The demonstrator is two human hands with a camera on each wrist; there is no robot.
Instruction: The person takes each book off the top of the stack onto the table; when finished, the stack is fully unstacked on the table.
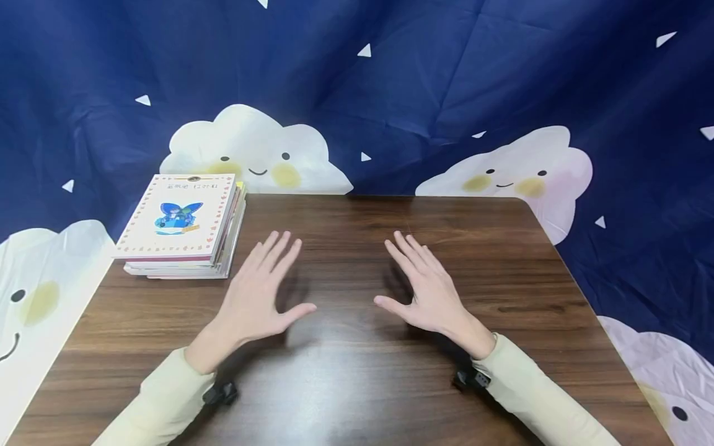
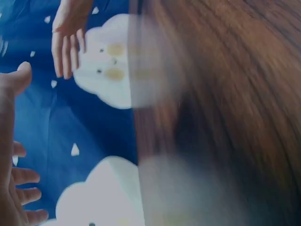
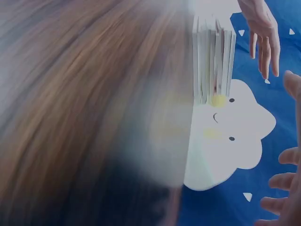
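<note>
My left hand (image 1: 253, 294) hovers over the left-middle of the table with fingers extended and thumb spread, holding nothing. Opposite it, my right hand (image 1: 428, 290) is held the same way, palm facing inward, also holding nothing. A stack of books (image 1: 180, 218) lies at the table's far left corner, just beyond the left fingers and apart from them. Its top book has a white cover with a blue winged picture. In the right wrist view the stacked books (image 3: 214, 61) show their page edges, and the left hand (image 3: 263, 33) appears beyond.
A dark brown wooden table (image 1: 357, 371) with rounded far corners spans the view. Behind it hangs a dark blue cloth (image 1: 401, 80) printed with smiling clouds and small white triangles. Small black devices (image 1: 220, 394) sit under both wrists by the pale sleeves (image 1: 162, 399).
</note>
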